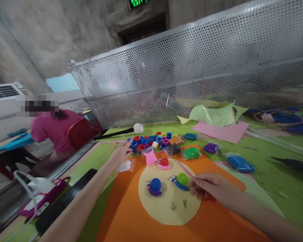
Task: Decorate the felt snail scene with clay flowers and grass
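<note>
My left hand [121,153] reaches out flat, fingers spread, toward a heap of coloured bottle caps [151,140]. A small bag of white clay [124,166] lies just beneath that hand. My right hand [209,189] is pinched on a thin pink stick [184,168] beside a green-capped clay snail [180,180]. A blue-capped snail [155,187] and a red-capped snail [164,163] sit on the cream paper circle [166,210], which lies on an orange sheet [121,215].
Bags of clay lie around: green [191,153], purple [211,148], blue [240,163]. Pink and green paper sheets [219,124] rest by a perforated metal screen [192,74]. A black phone [63,201] lies at left. A person in a pink shirt [56,129] sits beyond.
</note>
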A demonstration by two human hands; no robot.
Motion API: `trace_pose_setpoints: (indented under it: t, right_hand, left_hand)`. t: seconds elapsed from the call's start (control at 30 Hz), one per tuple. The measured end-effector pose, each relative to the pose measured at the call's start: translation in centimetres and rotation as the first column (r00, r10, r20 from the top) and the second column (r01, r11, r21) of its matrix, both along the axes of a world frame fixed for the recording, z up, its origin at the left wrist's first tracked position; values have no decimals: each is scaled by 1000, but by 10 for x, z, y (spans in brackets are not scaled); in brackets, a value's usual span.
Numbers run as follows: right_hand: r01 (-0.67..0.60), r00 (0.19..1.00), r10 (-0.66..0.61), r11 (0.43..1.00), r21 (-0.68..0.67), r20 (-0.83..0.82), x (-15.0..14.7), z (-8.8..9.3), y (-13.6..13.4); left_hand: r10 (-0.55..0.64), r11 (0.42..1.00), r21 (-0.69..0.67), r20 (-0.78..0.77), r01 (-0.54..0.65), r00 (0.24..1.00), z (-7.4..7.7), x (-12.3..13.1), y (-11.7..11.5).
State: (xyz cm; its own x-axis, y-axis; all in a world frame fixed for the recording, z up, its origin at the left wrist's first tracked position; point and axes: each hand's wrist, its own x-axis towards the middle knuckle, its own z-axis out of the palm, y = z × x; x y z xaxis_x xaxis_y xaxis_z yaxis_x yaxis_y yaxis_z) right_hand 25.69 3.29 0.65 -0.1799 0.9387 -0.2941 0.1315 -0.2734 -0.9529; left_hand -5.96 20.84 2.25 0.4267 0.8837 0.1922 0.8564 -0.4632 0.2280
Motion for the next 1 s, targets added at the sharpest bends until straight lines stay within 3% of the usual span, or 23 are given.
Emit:
trace_pose_setpoints:
  t: [0.27,0.53,0.87,1.0]
  right_hand:
    - [-18,1000,18,1000,15,-4,1,-5,0]
    - [-21,1000,21,1000,4,18,2,-3,-1]
    - [-26,999,26,1000,-9,24,1,-1,-2]
    - [-18,1000,18,1000,-16,20,1,-1,-2]
  left_hand:
    - [97,950,-314,307,5,947,18,-5,-10]
    - [74,840,-530,316,112,946,6,15,-32]
    - [63,919,-392,231,34,971,-3,19,-35]
    - [36,952,-305,151,12,988,2,17,-40]
